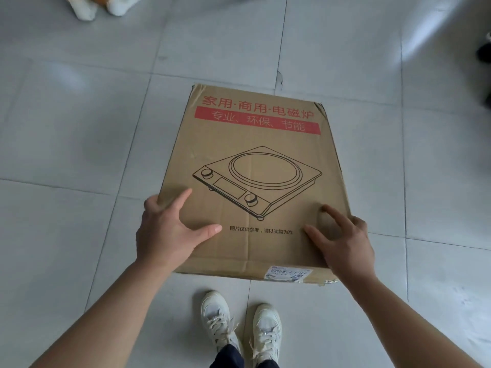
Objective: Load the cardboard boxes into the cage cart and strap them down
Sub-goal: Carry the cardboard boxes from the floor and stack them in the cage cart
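Observation:
A flat brown cardboard box [255, 160] with red Chinese lettering and a line drawing of an induction cooker fills the middle of the head view, its printed face up. My left hand [167, 229] holds its near left edge, thumb and forefinger spread on top and the other fingers curled over the side. My right hand [342, 240] holds the near right edge the same way. A white shipping label [289, 273] sits on the box's near side. No cage cart or strap is in view.
Grey glossy floor tiles [79, 128] lie all around the box. My white sneakers [239, 328] stand just below its near edge. White plush feet [87, 9] show at the top left, and a dark object [485, 54] at the right edge.

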`<state>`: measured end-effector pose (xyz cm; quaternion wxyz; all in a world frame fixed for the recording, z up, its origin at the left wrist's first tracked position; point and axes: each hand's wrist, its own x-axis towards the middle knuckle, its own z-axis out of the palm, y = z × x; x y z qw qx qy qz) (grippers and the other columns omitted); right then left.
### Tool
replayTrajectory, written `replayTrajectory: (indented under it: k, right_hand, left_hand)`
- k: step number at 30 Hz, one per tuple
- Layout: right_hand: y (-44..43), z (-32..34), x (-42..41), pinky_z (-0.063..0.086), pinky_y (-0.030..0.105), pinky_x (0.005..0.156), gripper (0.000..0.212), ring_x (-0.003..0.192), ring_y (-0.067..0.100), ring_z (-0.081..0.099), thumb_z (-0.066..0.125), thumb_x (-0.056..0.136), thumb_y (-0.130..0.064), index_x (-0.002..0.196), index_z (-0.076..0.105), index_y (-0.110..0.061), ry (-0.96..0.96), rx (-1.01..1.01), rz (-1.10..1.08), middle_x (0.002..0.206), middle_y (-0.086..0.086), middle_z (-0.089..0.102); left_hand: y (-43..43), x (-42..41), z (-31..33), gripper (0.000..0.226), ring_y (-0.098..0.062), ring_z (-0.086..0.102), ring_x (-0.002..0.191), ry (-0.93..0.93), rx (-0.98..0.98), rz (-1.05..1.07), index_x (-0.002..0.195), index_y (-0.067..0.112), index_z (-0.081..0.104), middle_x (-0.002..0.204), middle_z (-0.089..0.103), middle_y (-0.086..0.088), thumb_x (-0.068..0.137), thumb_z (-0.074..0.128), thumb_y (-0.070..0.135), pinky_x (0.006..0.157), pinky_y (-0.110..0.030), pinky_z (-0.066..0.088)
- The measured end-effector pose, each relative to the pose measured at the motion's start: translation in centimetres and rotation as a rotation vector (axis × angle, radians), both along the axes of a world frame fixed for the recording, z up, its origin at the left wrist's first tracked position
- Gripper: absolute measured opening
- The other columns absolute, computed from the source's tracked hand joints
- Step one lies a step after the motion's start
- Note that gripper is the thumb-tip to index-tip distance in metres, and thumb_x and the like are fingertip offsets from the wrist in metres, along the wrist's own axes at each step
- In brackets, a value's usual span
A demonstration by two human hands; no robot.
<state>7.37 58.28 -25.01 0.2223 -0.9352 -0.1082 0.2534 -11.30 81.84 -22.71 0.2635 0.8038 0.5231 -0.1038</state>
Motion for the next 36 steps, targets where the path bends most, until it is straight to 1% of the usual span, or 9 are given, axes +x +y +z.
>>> replayTrajectory:
  k: [4, 9, 13, 17, 23, 25, 28, 32, 36]
  right_hand:
    - [-2.6, 9.8, 1.2, 0.048, 0.044, 0.094, 0.065, 0.118, 0.027, 0.051, 0.061, 0.067, -0.069, 0.127, 0.048, -0.051, -0.059, 0.037, -0.06, 0.132, 0.005, 0.04]
    - [-6.4, 21.6, 2.1, 0.044, 0.039, 0.095, 0.064, 0.121, 0.025, 0.049, 0.062, 0.069, -0.068, 0.129, 0.048, -0.05, -0.158, 0.067, -0.149, 0.133, 0.006, 0.04]
    - [-10.0, 29.9, 1.3, 0.043, 0.039, 0.095, 0.063, 0.121, 0.026, 0.048, 0.064, 0.07, -0.065, 0.129, 0.049, -0.048, -0.249, 0.068, -0.238, 0.132, 0.007, 0.041]
    - [-13.8, 36.3, -1.2, 0.045, 0.041, 0.097, 0.062, 0.121, 0.027, 0.047, 0.062, 0.071, -0.065, 0.129, 0.049, -0.048, -0.295, 0.049, -0.353, 0.132, 0.008, 0.04]
    - [-17.4, 43.1, -7.7, 0.045, 0.041, 0.096, 0.06, 0.122, 0.026, 0.046, 0.059, 0.072, -0.068, 0.128, 0.047, -0.052, -0.365, -0.014, -0.591, 0.139, 0.007, 0.037]
    - [-18.0, 44.7, -10.6, 0.046, 0.039, 0.093, 0.059, 0.121, 0.024, 0.047, 0.059, 0.07, -0.07, 0.127, 0.047, -0.054, -0.405, -0.033, -0.69, 0.136, 0.006, 0.039]
    - [-18.8, 46.5, -15.8, 0.044, 0.035, 0.085, 0.057, 0.114, 0.021, 0.051, 0.059, 0.067, -0.069, 0.122, 0.05, -0.055, -0.469, -0.054, -0.858, 0.126, 0.003, 0.044]
    - [-20.6, 48.5, -23.6, 0.041, 0.032, 0.079, 0.057, 0.108, 0.021, 0.054, 0.058, 0.066, -0.071, 0.12, 0.051, -0.054, -0.476, -0.085, -1.075, 0.121, 0.001, 0.045]
    - [-22.8, 50.5, -31.6, 0.044, 0.037, 0.085, 0.058, 0.109, 0.021, 0.055, 0.06, 0.066, -0.069, 0.121, 0.052, -0.053, -0.477, -0.132, -1.313, 0.124, 0.002, 0.046]
  left_hand:
    - [-1.4, 2.6, 9.7, 0.102, -0.026, 0.045, 0.126, -0.077, 0.028, -0.06, 0.138, 0.05, 0.035, 0.142, 0.028, -0.007, 0.047, 0.068, 0.081, 0.095, -0.042, 0.044]
    - [-3.8, 5.6, 20.8, 0.101, -0.027, 0.046, 0.125, -0.165, 0.074, -0.156, 0.138, 0.051, 0.034, 0.142, 0.028, -0.006, 0.046, 0.066, 0.083, 0.095, -0.043, 0.046]
    - [-6.1, 7.2, 28.0, 0.1, -0.027, 0.046, 0.124, -0.242, 0.092, -0.253, 0.137, 0.052, 0.034, 0.14, 0.029, -0.005, 0.047, 0.065, 0.083, 0.094, -0.043, 0.045]
    - [-8.6, 8.4, 33.7, 0.1, -0.027, 0.046, 0.123, -0.309, 0.086, -0.373, 0.138, 0.051, 0.034, 0.14, 0.03, -0.006, 0.048, 0.066, 0.082, 0.094, -0.042, 0.046]
    - [-10.8, 8.9, 39.8, 0.098, -0.027, 0.046, 0.122, -0.425, 0.059, -0.618, 0.138, 0.047, 0.037, 0.139, 0.031, -0.007, 0.051, 0.065, 0.081, 0.092, -0.043, 0.047]
    - [-11.4, 8.6, 41.1, 0.098, -0.027, 0.046, 0.122, -0.448, 0.04, -0.714, 0.139, 0.047, 0.036, 0.14, 0.031, -0.007, 0.051, 0.063, 0.082, 0.092, -0.043, 0.048]
    - [-12.5, 8.0, 43.0, 0.1, -0.025, 0.045, 0.124, -0.465, 0.016, -0.86, 0.139, 0.047, 0.036, 0.141, 0.031, -0.006, 0.049, 0.061, 0.085, 0.092, -0.042, 0.047]
    - [-16.1, 7.3, 45.8, 0.101, -0.024, 0.047, 0.12, -0.495, -0.008, -1.089, 0.137, 0.049, 0.037, 0.138, 0.034, -0.004, 0.046, 0.057, 0.088, 0.09, -0.04, 0.047]
    - [-21.9, 5.2, 48.0, 0.1, -0.024, 0.047, 0.12, -0.498, -0.062, -1.329, 0.138, 0.049, 0.036, 0.136, 0.035, -0.004, 0.048, 0.058, 0.087, 0.092, -0.04, 0.047]
